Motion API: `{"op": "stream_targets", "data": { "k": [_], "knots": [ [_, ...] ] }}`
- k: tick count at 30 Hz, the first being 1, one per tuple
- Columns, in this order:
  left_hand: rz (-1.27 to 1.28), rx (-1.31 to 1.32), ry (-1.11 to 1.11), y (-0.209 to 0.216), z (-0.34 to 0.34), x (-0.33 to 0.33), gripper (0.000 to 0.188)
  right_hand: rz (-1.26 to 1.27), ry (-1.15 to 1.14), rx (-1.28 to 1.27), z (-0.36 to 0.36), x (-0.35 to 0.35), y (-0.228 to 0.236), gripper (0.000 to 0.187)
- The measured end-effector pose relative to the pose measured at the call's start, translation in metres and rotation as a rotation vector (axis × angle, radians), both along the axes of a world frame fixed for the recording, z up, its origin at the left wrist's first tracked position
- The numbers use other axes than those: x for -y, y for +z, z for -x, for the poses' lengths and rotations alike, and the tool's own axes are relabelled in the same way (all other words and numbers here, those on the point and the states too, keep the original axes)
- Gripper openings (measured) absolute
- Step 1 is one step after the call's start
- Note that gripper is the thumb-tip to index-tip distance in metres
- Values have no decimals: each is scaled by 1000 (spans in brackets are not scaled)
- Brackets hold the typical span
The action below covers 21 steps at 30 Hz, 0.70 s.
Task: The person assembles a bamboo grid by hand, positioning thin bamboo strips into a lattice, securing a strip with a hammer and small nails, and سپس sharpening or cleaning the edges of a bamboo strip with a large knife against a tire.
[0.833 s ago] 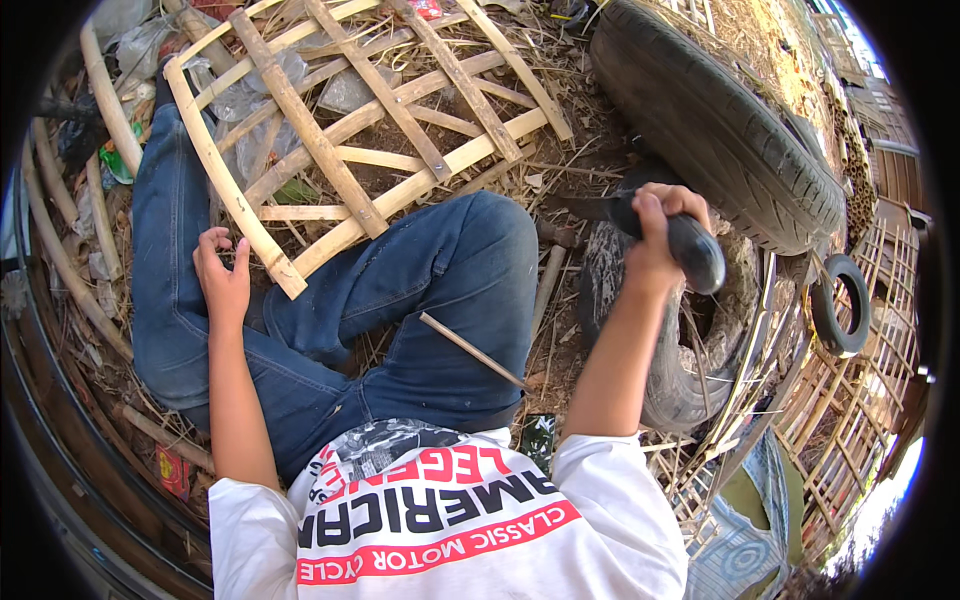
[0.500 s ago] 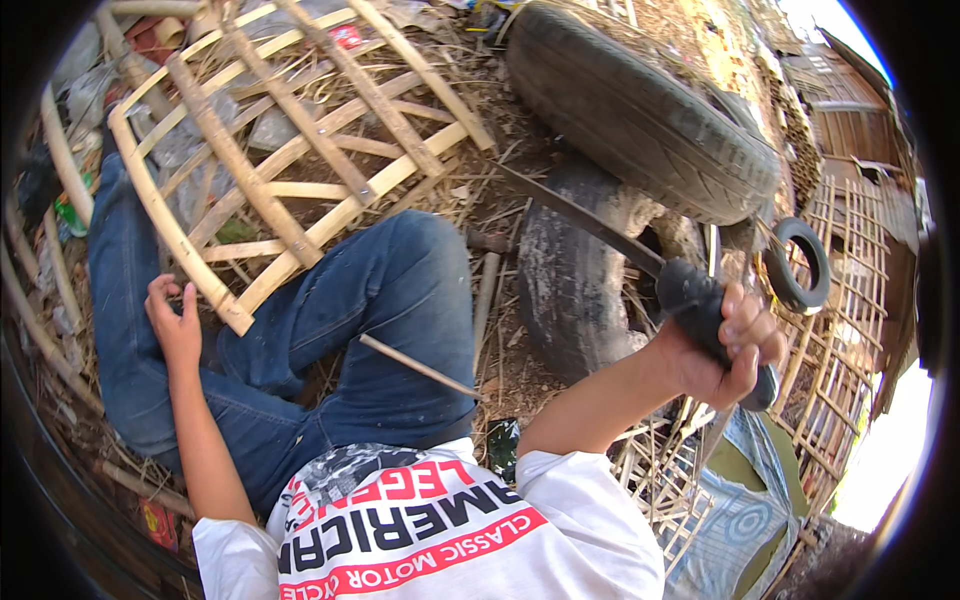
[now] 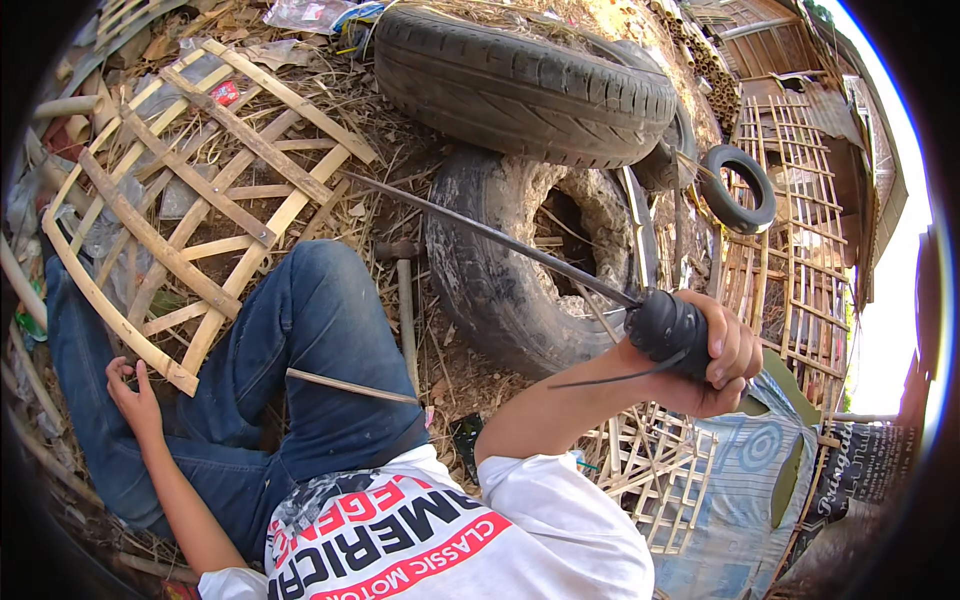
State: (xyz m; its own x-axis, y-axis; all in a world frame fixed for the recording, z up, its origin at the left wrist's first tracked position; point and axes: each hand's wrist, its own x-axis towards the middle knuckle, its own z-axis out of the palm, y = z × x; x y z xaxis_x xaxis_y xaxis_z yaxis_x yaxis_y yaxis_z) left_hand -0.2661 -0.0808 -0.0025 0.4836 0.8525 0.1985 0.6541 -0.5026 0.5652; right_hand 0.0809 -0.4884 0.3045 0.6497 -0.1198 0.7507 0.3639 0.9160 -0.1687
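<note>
My right hand [image 3: 715, 365] grips the black handle of a machete [image 3: 490, 235], raised at my right side. The long thin blade slants away to the upper left, its tip near the bamboo lattice's right corner in the picture. A dark strip trails from the handle across my forearm. The bamboo lattice [image 3: 205, 195], made of crossed split strips, leans over my bent legs. Beside its lower corner, my left hand [image 3: 135, 400] rests with fingers loosely curled and thumb apart, holding nothing visible. A thin bamboo strip [image 3: 350, 386] lies across my thigh.
Two big worn tyres [image 3: 525, 85] are piled ahead to the right, with a small tyre [image 3: 738, 190] beyond. A wooden-handled hammer-like tool [image 3: 405, 300] lies by my knee. At right are a bamboo fence [image 3: 800, 240], a smaller lattice [image 3: 670, 490] and blue patterned cloth [image 3: 740, 500].
The view has swung right, so most things sit further left. My right hand has turned the machete, and its blade shows more edge-on. My left hand stays by the lattice corner.
</note>
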Motion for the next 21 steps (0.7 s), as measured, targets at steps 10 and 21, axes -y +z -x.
{"op": "stream_targets", "data": {
  "k": [10,21],
  "knots": [
    [48,-50,3,17,-5,11,29,78,-834,-237,1,44,-16,15],
    [16,-73,-8,12,0,14,31,1331,-657,624,7,33,-92,39]
  ]
}}
